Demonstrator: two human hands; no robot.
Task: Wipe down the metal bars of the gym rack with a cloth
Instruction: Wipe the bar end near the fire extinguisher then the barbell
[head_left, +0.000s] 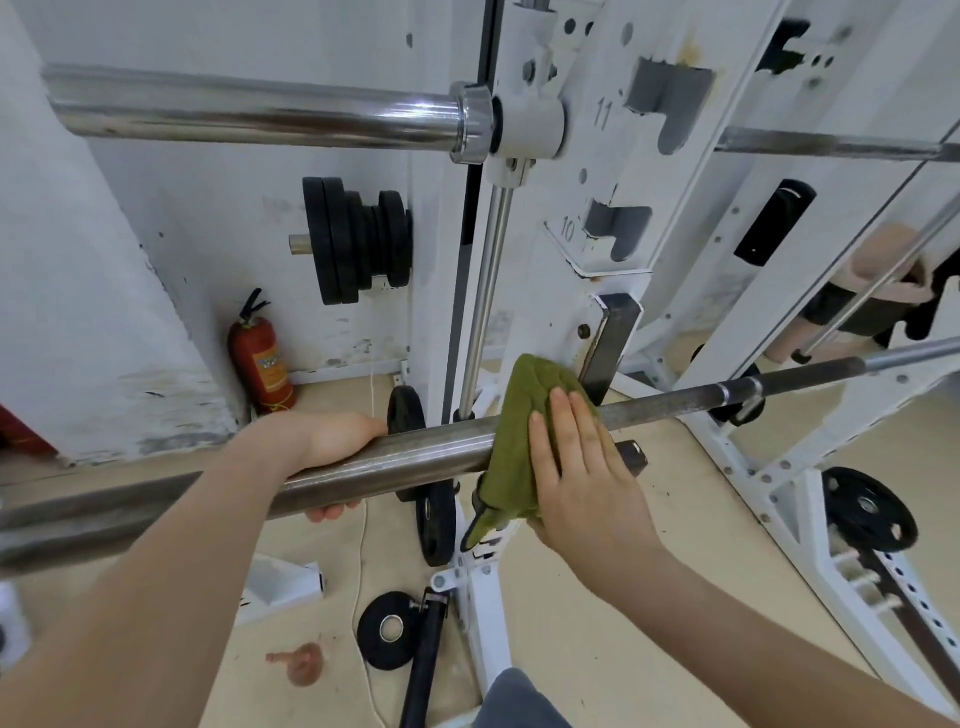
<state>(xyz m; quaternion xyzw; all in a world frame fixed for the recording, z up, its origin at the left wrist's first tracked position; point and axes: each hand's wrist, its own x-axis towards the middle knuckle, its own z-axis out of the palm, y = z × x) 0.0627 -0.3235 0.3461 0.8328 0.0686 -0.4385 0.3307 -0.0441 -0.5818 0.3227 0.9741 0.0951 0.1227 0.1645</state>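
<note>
A thick steel barbell sleeve (415, 457) runs across the middle of the view, resting on the white rack (550, 270). My left hand (327, 441) is wrapped around the sleeve from above. My right hand (582, 473) presses a green cloth (519, 431) over the sleeve's inner end, where the thinner dark shaft (685, 400) begins. The cloth drapes over the bar and hangs below it. A second chrome bar (249, 111) sits higher up on the rack's guide carriage.
Black weight plates (353, 239) hang on a peg at the back. A red fire extinguisher (262, 358) stands by the wall. More plates (867, 517) and a small plate (389, 629) lie near the rack's base on the beige floor. A mirror at right reflects a person.
</note>
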